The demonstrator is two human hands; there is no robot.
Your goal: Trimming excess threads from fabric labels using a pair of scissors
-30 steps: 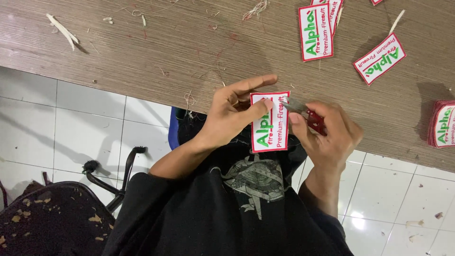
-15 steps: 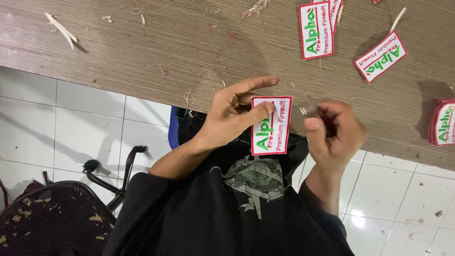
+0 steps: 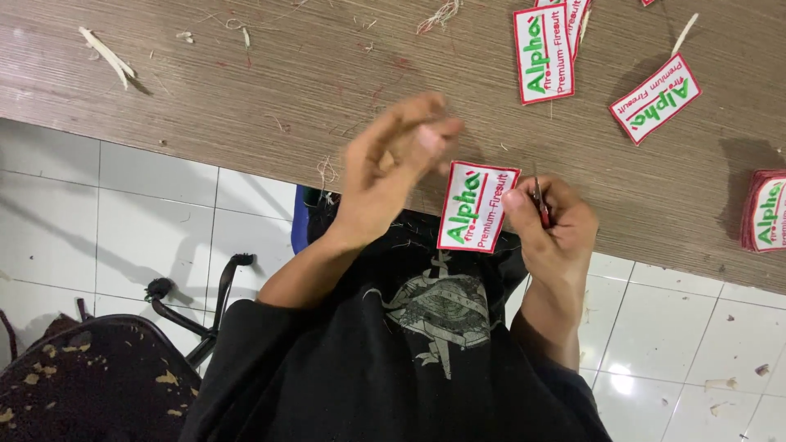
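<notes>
— One patch (image 3: 477, 206) is being held at mid-frame, just below the table (image 3: 246, 90) edge. How is it being judged to handle?
— Light, thin and bendable, slightly stiffened by stitching; the border is being judged best for pinching.
— And the hands?
— Its right edge is being pinched by the closed right hand (image 3: 547, 229), a small red cutter (image 3: 540, 209) being gripped too. The left hand (image 3: 393, 168) is being held half-open beside it; contact is being hidden by blur.

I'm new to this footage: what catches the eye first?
A white embroidered patch with a red border sits at centre, pinched by the right hand, which also holds small red snips. The left hand hovers blurred beside it. More patches lie on the wooden table.
</notes>
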